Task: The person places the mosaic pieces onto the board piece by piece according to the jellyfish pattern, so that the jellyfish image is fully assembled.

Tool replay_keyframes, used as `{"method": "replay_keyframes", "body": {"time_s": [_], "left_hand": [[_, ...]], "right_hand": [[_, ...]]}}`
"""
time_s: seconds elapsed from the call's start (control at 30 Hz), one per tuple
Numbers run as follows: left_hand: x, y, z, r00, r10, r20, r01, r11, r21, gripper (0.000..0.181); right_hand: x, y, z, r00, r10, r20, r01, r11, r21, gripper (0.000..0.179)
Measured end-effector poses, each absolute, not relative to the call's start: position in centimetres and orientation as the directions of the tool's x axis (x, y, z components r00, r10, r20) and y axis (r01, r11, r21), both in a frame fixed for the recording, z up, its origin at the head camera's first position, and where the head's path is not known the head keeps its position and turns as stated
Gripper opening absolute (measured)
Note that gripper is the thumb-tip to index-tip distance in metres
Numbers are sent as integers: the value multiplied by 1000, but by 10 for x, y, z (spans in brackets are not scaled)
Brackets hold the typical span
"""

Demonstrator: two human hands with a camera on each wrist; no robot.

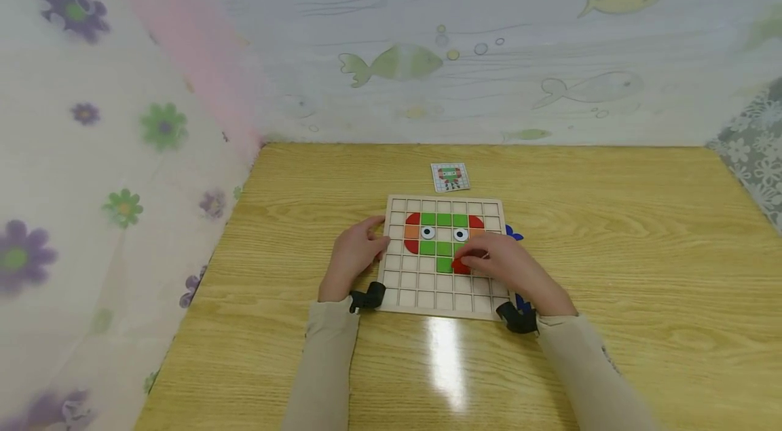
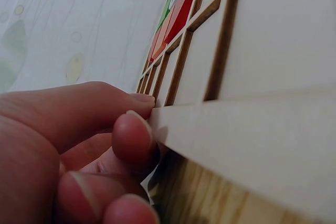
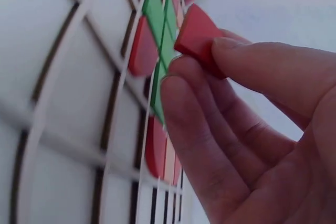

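A: What does the right hand [image 1: 512, 264] have in its grip?
B: A red piece [image 3: 198, 38], pinched by thumb and fingers over the grid board [image 1: 408, 279].
A: And the left hand [image 1: 353, 256]?
B: Its grip holds the board's left edge. Green pieces [image 1: 444, 248] fill some cells; past the board, a picture card [image 1: 450, 177] lies on the counter [image 1: 629, 234].

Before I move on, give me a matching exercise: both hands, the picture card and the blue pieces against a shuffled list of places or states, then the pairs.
1. left hand
2. right hand
3. picture card
4. blue pieces

A. lying beyond the far edge of the board
B. pinching a red piece
C. lying by the board's right edge
D. touching the board's left edge

Pairs: 1-D, 2-B, 3-A, 4-C
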State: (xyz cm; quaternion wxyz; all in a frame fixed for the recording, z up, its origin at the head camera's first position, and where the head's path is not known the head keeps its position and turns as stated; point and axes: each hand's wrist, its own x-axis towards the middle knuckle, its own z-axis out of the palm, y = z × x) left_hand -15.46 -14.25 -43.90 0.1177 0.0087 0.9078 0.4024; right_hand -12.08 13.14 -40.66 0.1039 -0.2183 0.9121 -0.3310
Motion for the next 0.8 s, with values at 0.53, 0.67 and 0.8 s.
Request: {"method": "replay_keyframes", "body": {"time_s": [0.53, 0.67, 0.8], "left_hand": [[-154, -141, -439, -971, 109, -212, -86, 670, 738, 48], [-154, -142, -440, -971, 103, -215, -91, 673, 734, 48], [-154, -142, -440, -972, 102, -213, -89, 676, 731, 48]], "right_hand": [[-128, 92, -419, -890, -449, -80, -294, 698, -653, 11], [-126, 84, -420, -900, -429, -72, -295, 724, -623, 9], [-125, 79, -421, -904, -423, -57, -315, 751, -581, 9]]}}
